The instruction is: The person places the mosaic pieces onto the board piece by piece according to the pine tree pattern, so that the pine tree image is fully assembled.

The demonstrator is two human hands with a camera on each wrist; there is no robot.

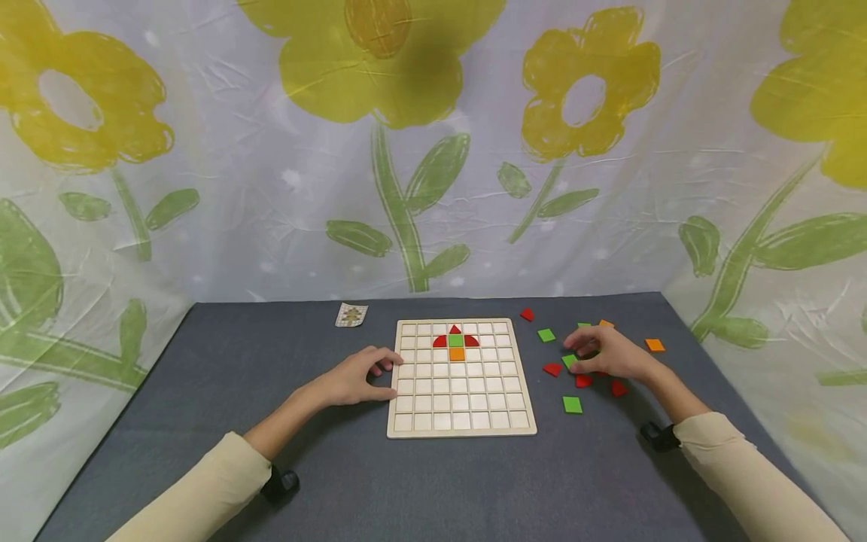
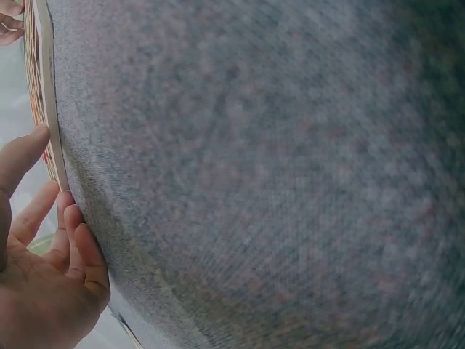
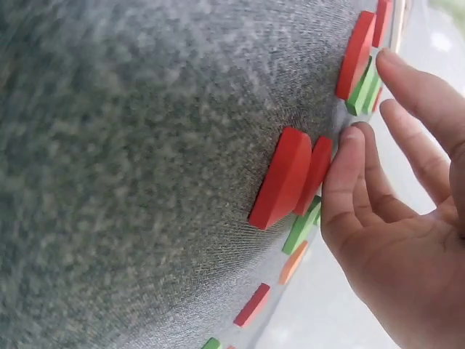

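Observation:
A pale wooden grid board (image 1: 441, 403) lies on the table. On its upper rows are a red triangle (image 1: 454, 330), a green square (image 1: 456, 340) with a red rounded piece (image 1: 440, 342) on either side, and an orange square (image 1: 457, 354) below. My left hand (image 1: 359, 376) rests at the board's left edge, thumb and fingertips against the rim. To the right of the board, my right hand (image 1: 609, 352) hovers among loose tiles, thumb and fingers apart. A green tile (image 1: 569, 362) lies by its thumb; red pieces (image 3: 282, 178) lie near the fingers in the right wrist view.
Scattered right of the board are more tiles, including a green square (image 1: 572, 405), a red piece (image 1: 527, 314) and an orange square (image 1: 654, 345). A small patterned card (image 1: 351, 315) lies behind the board's left corner. A flower-print curtain (image 1: 271, 188) hangs behind the table.

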